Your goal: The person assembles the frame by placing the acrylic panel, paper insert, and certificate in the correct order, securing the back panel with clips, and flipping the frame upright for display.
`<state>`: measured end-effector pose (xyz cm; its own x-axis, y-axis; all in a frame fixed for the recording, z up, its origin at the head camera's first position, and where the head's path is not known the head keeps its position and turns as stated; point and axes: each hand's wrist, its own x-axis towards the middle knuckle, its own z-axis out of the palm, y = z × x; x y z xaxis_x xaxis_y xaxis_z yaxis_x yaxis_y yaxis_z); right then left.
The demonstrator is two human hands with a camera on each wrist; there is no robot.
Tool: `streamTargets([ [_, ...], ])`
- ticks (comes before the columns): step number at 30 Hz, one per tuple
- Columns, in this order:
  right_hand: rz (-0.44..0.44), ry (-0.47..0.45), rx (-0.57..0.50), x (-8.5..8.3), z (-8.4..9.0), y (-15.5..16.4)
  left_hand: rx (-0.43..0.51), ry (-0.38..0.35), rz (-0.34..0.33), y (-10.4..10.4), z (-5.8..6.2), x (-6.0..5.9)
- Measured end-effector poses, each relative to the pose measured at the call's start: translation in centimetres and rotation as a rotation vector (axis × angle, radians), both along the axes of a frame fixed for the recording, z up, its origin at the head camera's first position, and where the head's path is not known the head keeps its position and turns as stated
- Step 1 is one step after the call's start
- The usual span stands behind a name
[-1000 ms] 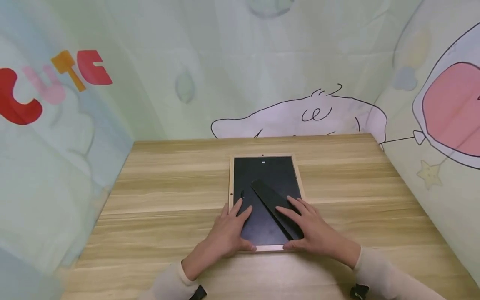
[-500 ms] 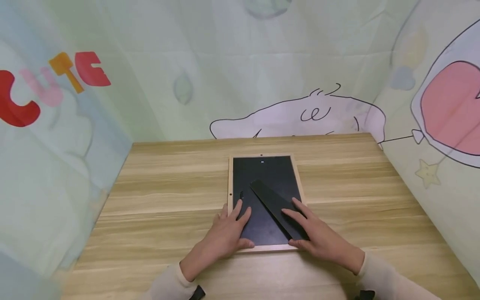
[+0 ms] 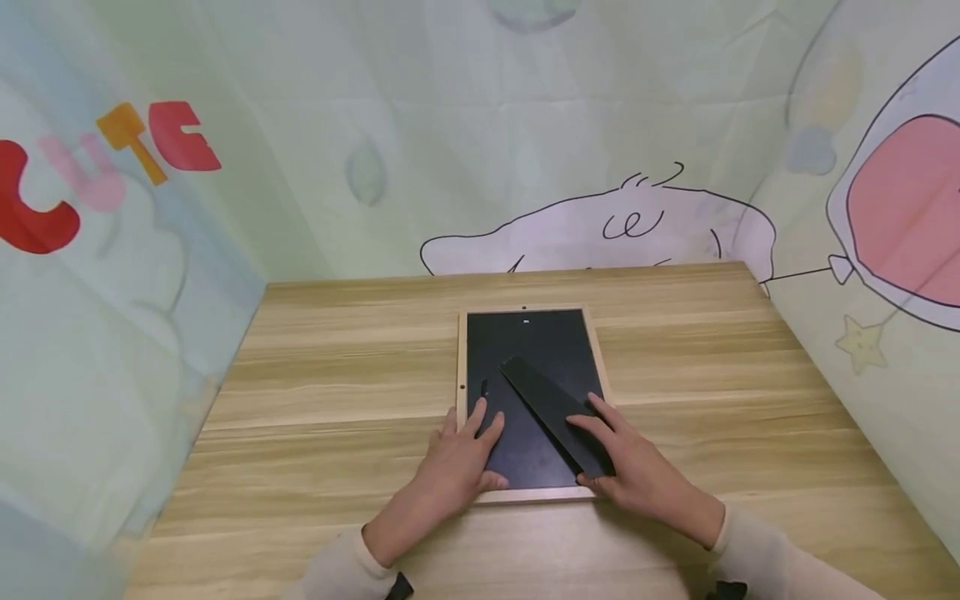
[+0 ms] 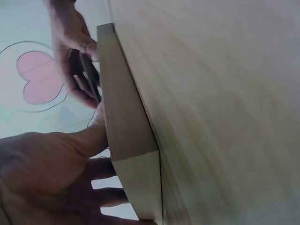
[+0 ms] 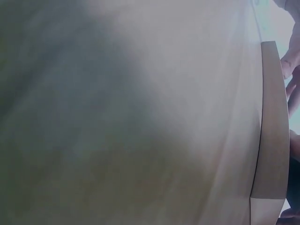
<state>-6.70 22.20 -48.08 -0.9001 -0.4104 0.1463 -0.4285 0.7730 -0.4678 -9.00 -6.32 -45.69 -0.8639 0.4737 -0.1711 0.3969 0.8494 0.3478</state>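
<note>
A picture frame (image 3: pixel 538 496) with a pale wooden rim lies face down, its black backing board (image 3: pixel 525 337) upward. Slanting across that board is a black easel stand (image 3: pixel 551 404), its narrow end near the middle and its wide end at the lower right. My right hand (image 3: pixel 641 471) grips the wide end, thumb at the lower left edge and fingers over the other side. My left hand (image 3: pixel 452 465) rests on the frame's lower left corner, fingers spread. In the left wrist view, the frame's wooden side (image 4: pixel 124 101) stands between the left hand (image 4: pixel 51 164) and the table.
The wood-grain table (image 3: pixel 337 367) extends on all sides of the frame. A printed curtain (image 3: pixel 315 142) with cartoon drawings and coloured letters encloses the table at the back and both sides. A small black clip (image 3: pixel 484 388) sits on the board's left part.
My right hand has slid slightly right and its fingers have drawn back from the stand's face toward its right edge. The left hand and the frame stay in place.
</note>
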Motion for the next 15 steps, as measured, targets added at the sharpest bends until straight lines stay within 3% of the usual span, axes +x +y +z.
streamTargets([
  [6, 0.006, -0.030, 0.004, -0.2, 0.4, 0.1, 0.053, -0.021, 0.022, -0.6, -0.4, -0.2],
  [9, 0.048, -0.108, 0.003, -0.2, 1.0, 0.4, 0.106, -0.033, 0.053, -1.0, -0.1, -0.2],
  [12, 0.047, -0.187, -0.057, -0.6, 1.9, 0.9, 0.174, 0.011, 0.149, -1.4, 0.3, -0.5],
  [15, -0.077, -0.181, -0.195, -1.6, 2.7, 1.4, 0.227, 0.085, 0.278, -1.8, 0.5, -1.0],
])
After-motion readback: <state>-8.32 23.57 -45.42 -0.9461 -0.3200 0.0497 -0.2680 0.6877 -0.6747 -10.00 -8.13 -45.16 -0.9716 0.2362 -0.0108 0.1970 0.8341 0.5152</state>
